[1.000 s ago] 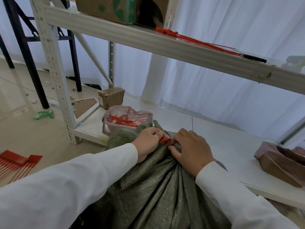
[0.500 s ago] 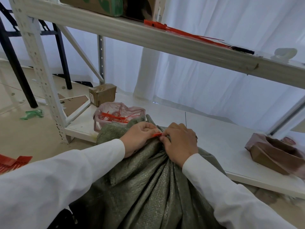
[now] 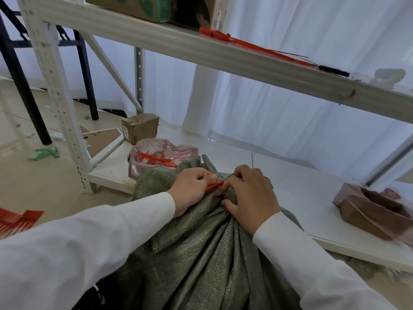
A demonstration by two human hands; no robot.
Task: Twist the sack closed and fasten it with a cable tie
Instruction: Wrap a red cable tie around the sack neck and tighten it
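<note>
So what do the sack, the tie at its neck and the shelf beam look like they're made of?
Sack: woven plastic, probably polypropylene; a dull green weave grid shows. Tie: red, smooth moulded plastic, likely nylon. Beam: probably painted metal, off-white, chipped and scuffed.

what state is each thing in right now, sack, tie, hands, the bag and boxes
sack: neck gathered into folds, held bunched
cable tie: red, at the sack's neck, pinched between both hands; whether it is locked cannot be told
left hand: curled, pinching the tie
right hand: curled on the tie and neck
pink plastic bag: open, red ties inside
small cardboard box: closed
</note>
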